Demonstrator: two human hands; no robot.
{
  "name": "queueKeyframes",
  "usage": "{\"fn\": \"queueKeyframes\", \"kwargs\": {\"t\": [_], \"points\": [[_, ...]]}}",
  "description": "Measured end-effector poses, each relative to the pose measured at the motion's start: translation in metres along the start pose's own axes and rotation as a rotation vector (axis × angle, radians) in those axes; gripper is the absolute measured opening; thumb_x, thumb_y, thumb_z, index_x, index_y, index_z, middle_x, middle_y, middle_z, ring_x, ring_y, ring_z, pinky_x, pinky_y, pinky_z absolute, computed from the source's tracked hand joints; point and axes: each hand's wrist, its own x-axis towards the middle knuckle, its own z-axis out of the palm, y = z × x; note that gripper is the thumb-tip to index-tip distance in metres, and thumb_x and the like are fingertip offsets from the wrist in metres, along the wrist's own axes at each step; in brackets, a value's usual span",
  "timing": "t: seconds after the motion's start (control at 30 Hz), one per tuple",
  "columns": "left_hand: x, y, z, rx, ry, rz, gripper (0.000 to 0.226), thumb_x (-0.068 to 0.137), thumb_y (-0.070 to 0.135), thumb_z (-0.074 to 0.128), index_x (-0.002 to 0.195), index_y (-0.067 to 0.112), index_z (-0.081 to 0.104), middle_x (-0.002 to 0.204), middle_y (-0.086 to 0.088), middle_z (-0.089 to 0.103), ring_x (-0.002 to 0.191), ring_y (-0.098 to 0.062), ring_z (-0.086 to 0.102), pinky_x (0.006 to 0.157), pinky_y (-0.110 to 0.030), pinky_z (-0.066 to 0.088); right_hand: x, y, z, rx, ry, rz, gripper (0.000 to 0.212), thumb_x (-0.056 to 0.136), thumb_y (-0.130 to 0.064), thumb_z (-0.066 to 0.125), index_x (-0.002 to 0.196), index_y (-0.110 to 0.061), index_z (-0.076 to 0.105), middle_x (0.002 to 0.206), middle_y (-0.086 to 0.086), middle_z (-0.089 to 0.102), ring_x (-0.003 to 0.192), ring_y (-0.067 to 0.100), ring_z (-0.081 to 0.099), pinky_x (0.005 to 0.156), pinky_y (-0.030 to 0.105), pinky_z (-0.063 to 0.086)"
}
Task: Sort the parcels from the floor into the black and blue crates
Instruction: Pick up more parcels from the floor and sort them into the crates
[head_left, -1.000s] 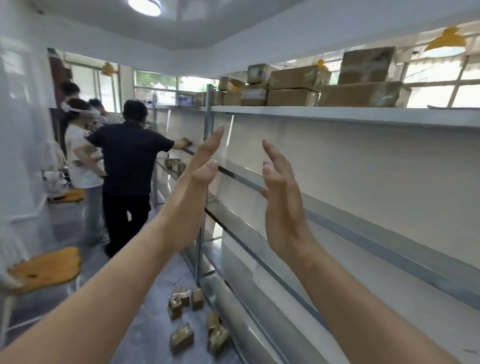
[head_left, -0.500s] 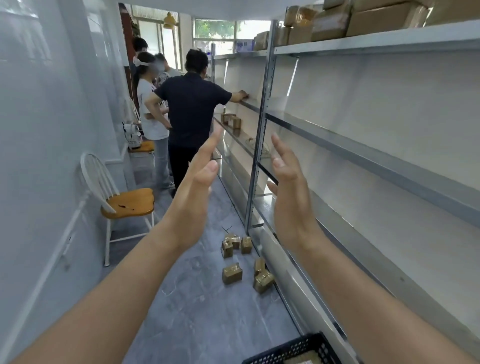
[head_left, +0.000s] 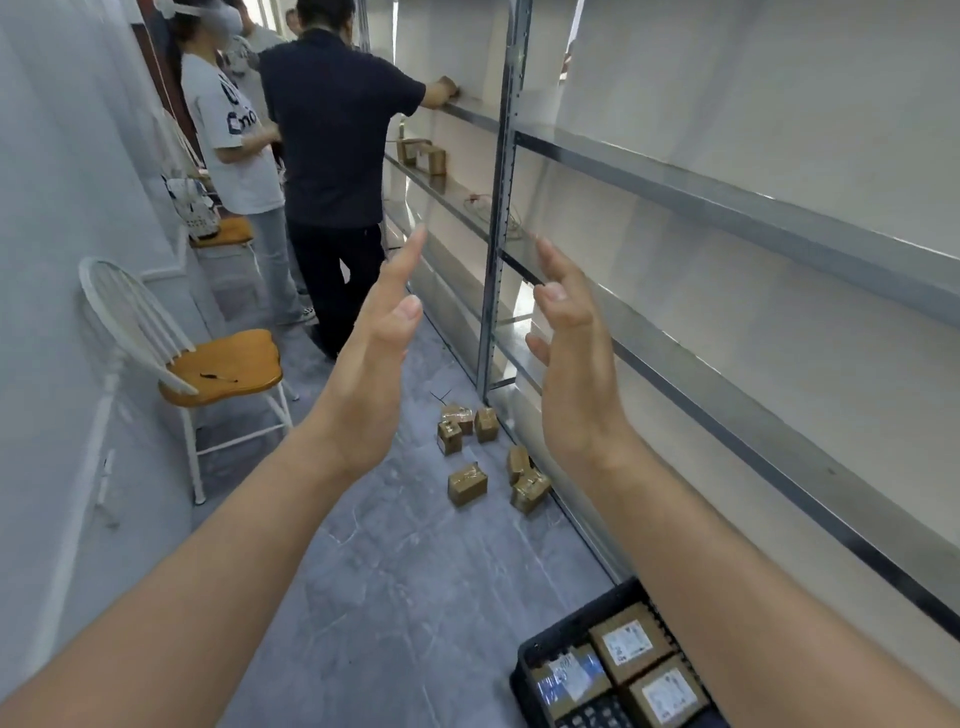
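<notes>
Floor (head_left: 374, 597), perhaps 6 parcels (head_left: 467, 483) (black crate (head_left: 525, 656) nearer); left hand (head_left: 374, 364), right hand (head_left: 576, 374) straight-fingered, empty

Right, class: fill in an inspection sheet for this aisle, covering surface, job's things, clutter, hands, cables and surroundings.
Surface: grey floor.
Job's things: about six parcels lie on the floor beside the shelving; black crate holds labelled parcels; blue crate: nothing seen.
Clutter: chair with a wooden seat by the left wall; boxes on a far shelf.
Hands: left hand and right hand open, raised, holding nothing.
Cables: what looks like a thin wire loop on a shelf.
Surroundings: metal shelving on the right; people standing down the aisle.
</notes>
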Motion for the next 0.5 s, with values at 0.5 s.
{"fn": "queueKeyframes", "kwargs": {"t": [0.5], "points": [[0.121, -0.122, -0.017, -0.063, -0.223, -0.083, 0.056, 0.101, 0.048, 0.030, 0.158, 0.048, 0.025, 0.166, 0.028, 0.026, 0.152, 0.008, 0.019, 0.129, -0.039, 0.018, 0.093, 0.101, 0.030, -0.159, 0.115, 0.172, 0.082, 0.091, -0.072, 0.032, 0.168, -0.042, 0.035, 0.170, -0.024, 0.034, 0.154, -0.008, 0.031, 0.132, 0.048, 0.031]]}}
